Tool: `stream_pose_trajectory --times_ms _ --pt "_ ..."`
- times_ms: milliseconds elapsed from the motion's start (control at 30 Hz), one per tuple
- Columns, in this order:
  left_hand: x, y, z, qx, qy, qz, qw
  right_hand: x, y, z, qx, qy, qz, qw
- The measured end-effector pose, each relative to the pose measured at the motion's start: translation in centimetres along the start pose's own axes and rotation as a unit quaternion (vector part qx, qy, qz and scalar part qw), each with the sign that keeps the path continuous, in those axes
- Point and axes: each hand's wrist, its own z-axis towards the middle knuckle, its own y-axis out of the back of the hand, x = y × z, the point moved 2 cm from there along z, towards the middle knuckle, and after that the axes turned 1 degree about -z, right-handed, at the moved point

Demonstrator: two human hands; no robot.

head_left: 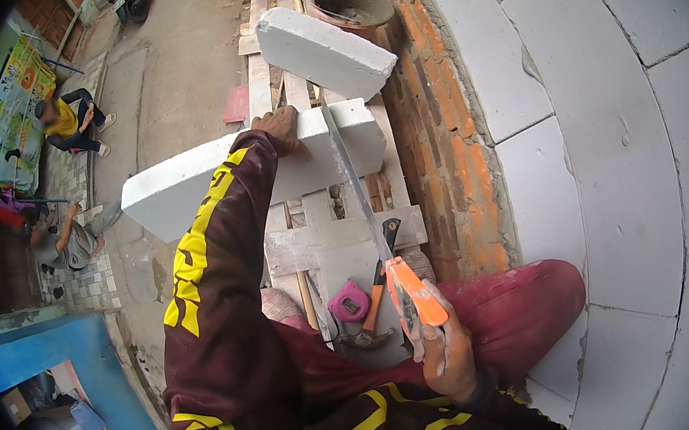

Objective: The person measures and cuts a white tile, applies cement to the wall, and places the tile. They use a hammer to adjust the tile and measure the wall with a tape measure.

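A long white lightweight block (209,176) lies crosswise on wooden planks in front of me. My left hand (279,130) grips its top, fingers curled over the far edge. My right hand (450,353) is closed around the orange handle of a handsaw (349,171). The saw's blade points away from me and rests across the block near its right end, to the right of my left hand. Whether the teeth have cut in, I cannot tell. Between my legs lie a pink tape measure (349,303) and a hammer (370,329).
Another white block (323,52) lies farther along the planks (305,242), beside a mortar-stained bucket (351,3). On the right stand an exposed brick edge (445,149) and a white block wall (597,147). Two people sit at far left, above a blue cabinet (101,351).
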Motion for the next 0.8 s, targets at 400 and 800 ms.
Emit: stream_pose_trajectory --times_ms 400,800 --pt "2.3 -1.5 2.2 -0.018 -0.047 0.022 0.999 -4.8 -3.7 10.3 -0.065 0.089 -0.064 0.992" --pt "2.5 1.5 -2.6 -0.019 -0.054 -0.037 0.998 -3.3 -3.7 12.1 -0.042 0.198 -0.147 0.968"
